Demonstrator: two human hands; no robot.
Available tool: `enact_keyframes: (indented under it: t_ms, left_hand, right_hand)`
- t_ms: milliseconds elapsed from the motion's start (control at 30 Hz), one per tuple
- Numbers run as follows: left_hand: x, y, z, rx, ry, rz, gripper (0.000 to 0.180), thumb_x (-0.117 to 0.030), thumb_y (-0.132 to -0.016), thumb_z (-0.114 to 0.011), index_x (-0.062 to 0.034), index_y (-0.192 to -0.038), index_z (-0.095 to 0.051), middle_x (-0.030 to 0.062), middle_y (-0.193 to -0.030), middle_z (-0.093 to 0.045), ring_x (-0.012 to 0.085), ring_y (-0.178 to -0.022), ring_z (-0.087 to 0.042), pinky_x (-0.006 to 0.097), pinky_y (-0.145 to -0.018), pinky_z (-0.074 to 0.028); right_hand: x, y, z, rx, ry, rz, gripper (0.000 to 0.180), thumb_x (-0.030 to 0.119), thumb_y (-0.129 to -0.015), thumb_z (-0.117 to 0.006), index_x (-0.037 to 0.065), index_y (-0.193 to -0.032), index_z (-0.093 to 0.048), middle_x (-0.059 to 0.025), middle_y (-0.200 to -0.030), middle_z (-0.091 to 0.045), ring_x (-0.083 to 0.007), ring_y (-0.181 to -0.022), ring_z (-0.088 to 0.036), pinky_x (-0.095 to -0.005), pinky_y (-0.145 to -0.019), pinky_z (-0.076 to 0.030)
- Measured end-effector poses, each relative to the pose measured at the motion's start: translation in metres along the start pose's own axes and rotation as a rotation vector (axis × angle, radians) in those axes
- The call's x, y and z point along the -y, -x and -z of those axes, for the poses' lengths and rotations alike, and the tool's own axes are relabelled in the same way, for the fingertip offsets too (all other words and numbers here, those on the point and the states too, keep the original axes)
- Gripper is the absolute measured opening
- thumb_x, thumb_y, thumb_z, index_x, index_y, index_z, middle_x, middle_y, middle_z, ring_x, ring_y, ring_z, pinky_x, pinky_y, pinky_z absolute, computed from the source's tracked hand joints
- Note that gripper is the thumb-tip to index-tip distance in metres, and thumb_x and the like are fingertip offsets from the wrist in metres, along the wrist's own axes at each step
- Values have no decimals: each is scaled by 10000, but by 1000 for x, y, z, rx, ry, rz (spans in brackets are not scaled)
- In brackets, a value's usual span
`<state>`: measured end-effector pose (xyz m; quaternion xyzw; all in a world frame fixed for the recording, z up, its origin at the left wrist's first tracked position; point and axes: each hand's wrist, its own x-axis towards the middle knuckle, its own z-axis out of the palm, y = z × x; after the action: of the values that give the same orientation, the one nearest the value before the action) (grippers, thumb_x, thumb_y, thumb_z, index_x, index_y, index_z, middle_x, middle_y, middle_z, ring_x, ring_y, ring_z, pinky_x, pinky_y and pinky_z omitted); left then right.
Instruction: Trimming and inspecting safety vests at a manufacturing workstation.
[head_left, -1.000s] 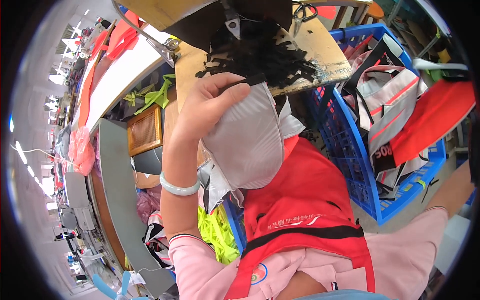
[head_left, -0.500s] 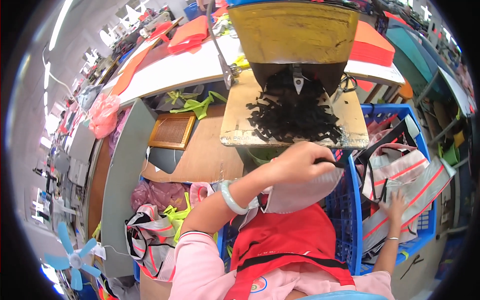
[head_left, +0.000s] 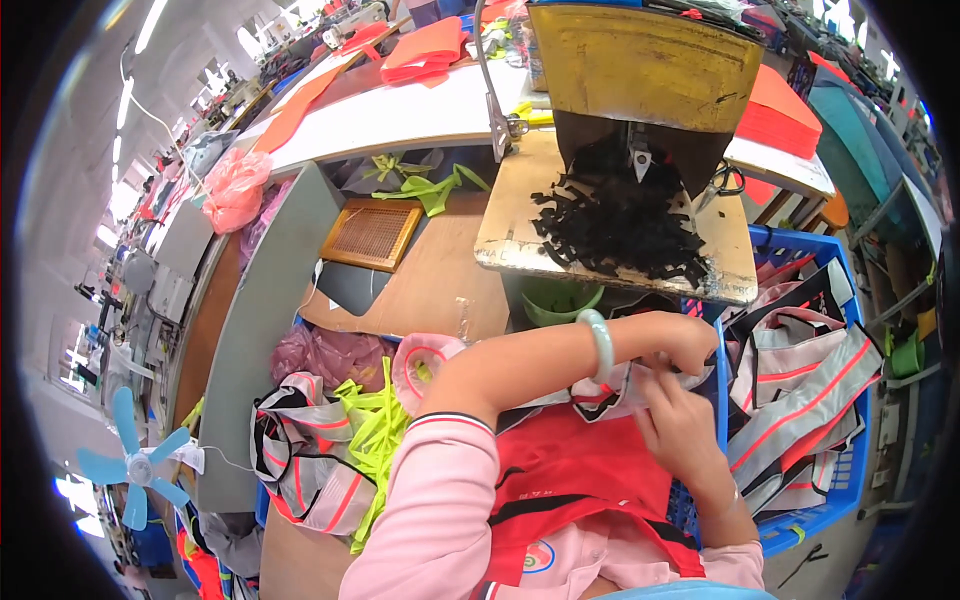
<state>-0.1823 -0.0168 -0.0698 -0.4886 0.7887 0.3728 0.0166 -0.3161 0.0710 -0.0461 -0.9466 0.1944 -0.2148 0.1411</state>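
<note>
A light grey fabric strip (head_left: 600,394) with black edging and a pinkish-red stripe lies bunched over my lap, against the red apron (head_left: 585,455). My left hand (head_left: 690,343), at the end of the arm with the pale green bangle (head_left: 597,345), is closed at the strip's right end. Just below it, my right hand (head_left: 680,425) has its fingers bent onto the same fabric. Part of the cloth is hidden under my left forearm and between the hands. In front stands a machine with a yellow guard (head_left: 645,70), a pile of black scraps (head_left: 620,225) on its wooden table (head_left: 515,215).
To the right, a blue crate (head_left: 850,480) holds several grey striped strips (head_left: 810,400). More striped pieces (head_left: 310,460) and lime-green strips (head_left: 375,450) lie at my left. Scissors (head_left: 728,180) rest beside the scraps. A green bowl (head_left: 560,300) sits under the machine table.
My right hand has left the crate and come over to the fabric at my left hand. The left hand has moved slightly right and lower. The whole view has shifted a little.
</note>
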Motion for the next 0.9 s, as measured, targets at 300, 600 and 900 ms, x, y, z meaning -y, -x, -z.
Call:
enact_keyframes:
  t_ms: [300,600,900]
  left_hand:
    - [31,45,-53,-225,488,-69,395,-371,-899,-499,-9,-933,-651,183,-899,-664,298,-823,-638,389,-732,-482]
    - [30,144,-140,-863,411,-18,308,-292,-770,-659,-70,-984,-646,152,-874,-645,337,-828,-628,386,-713,-497]
    - [-20,181,-47,-937,455,-60,254,-208,-752,-653,-124,-989,-684,154,-744,-631,313,-689,-629,373,-588,-470]
  right_hand:
    - [-34,7,-57,252,46,-183,253,273,-700,-731,61,-817,-657,-147,-762,-649,-314,-682,-643,-419,-600,-498]
    - [-33,12,-34,104,-766,-369,101,21,-750,-689,-6,-806,-608,-8,-670,-565,-47,-587,-506,-198,-516,-387]
    - [-11,-29,16,-9,-544,-312,152,68,-780,-685,19,-769,-542,15,-617,-474,-41,-532,-404,-217,-459,-307]
